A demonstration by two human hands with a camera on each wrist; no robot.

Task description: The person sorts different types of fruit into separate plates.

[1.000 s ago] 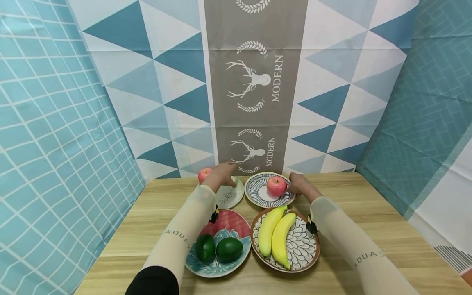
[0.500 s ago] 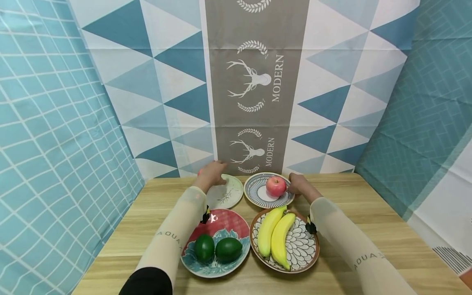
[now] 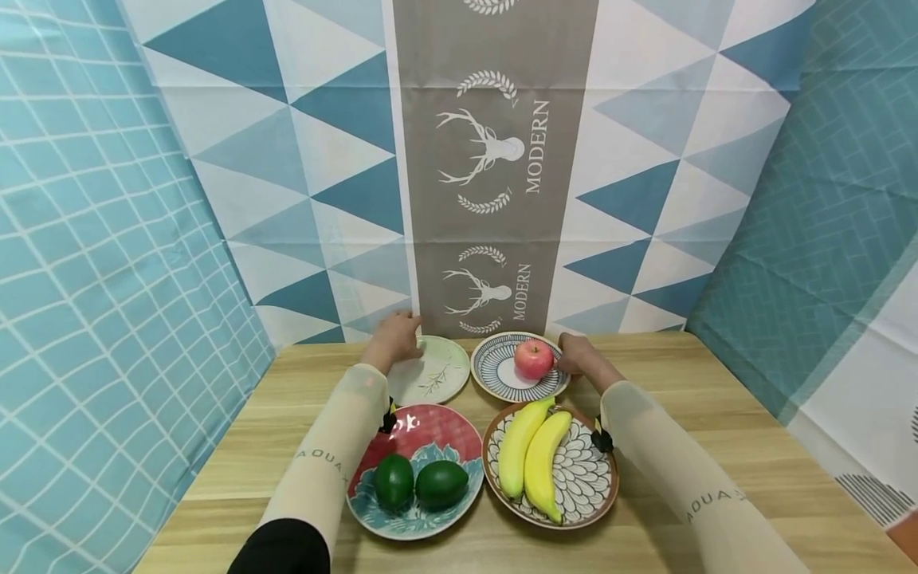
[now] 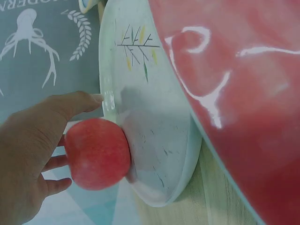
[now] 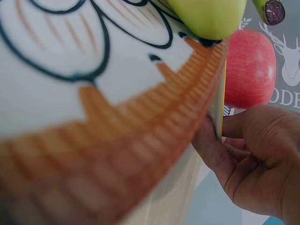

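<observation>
In the head view, my left hand (image 3: pixel 393 341) is over the left side of a pale green plate (image 3: pixel 437 375). The left wrist view shows it beside a red apple (image 4: pixel 97 153) at that plate's edge; its fingers reach the apple's far side, while the thumb stays apart. The hand hides this apple in the head view. At the back right, my right hand (image 3: pixel 582 360) pinches the rim of a striped plate (image 3: pixel 495 363), with thumb and fingers on either side of the rim in the right wrist view. Another red apple (image 3: pixel 534 360) rests in the striped plate.
In front, a red and blue plate (image 3: pixel 437 426) holds two dark green avocados (image 3: pixel 441 484). To its right, a brown-rimmed petal-pattern plate (image 3: pixel 584 478) holds two bananas (image 3: pixel 545 462). A patterned wall covering (image 3: pixel 495 199) rises behind the wooden table (image 3: pixel 258 446).
My left hand has moved left across the pale green plate and now covers the apple there in the head view. The right hand stays on the striped plate's rim.
</observation>
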